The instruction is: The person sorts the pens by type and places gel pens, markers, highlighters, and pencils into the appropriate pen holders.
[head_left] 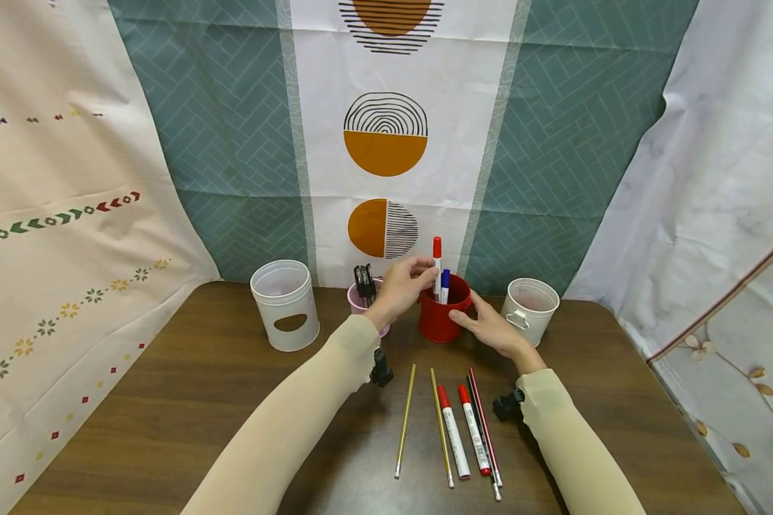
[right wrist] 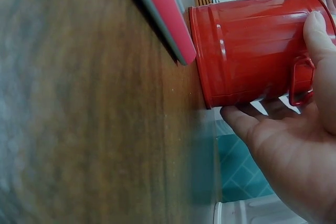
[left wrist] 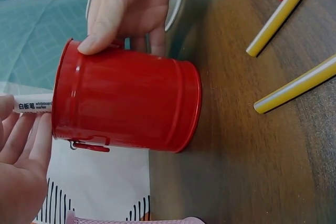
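Observation:
My left hand (head_left: 401, 285) pinches a red-capped whiteboard marker (head_left: 436, 252) upright, its lower end inside the red bucket (head_left: 439, 322). A blue-capped marker (head_left: 445, 286) stands in the bucket beside it. On the bucket's right side, my right hand (head_left: 492, 329) grips the wall, thumb along the front near the rim and fingers around the back, as the right wrist view shows. The left wrist view has the marker's printed barrel (left wrist: 33, 103) between my left thumb and fingers at the bucket's mouth.
A pink cup (head_left: 356, 299) of black pens stands behind my left wrist. White buckets stand at far left (head_left: 286, 315) and right (head_left: 531, 307). In front lie gold pencils (head_left: 406, 422), red-capped markers (head_left: 454, 436), a dark pencil and a red pencil (head_left: 483, 418).

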